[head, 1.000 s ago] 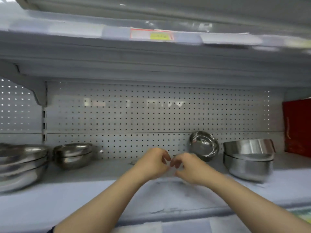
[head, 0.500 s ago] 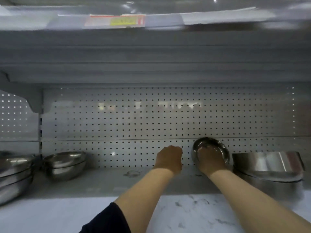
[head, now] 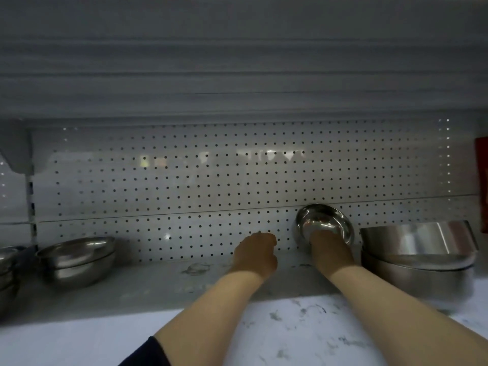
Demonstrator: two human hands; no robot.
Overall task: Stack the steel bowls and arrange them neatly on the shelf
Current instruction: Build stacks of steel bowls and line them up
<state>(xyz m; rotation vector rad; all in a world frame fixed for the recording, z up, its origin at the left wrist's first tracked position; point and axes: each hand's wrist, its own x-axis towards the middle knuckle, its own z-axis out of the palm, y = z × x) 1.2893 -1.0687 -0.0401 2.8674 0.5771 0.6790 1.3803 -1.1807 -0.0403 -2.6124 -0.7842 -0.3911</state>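
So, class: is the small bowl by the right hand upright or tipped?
Tipped: the small bowl leans on the pegboard, its shiny inside facing outward.

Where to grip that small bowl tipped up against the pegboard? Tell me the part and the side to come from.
Grip the lower rim of the small bowl, coming from the front. It stands on edge against the pegboard, its open side facing out, so only the front is free. The right hand is already at that lower edge; a thumb inside and fingers behind should hold it.
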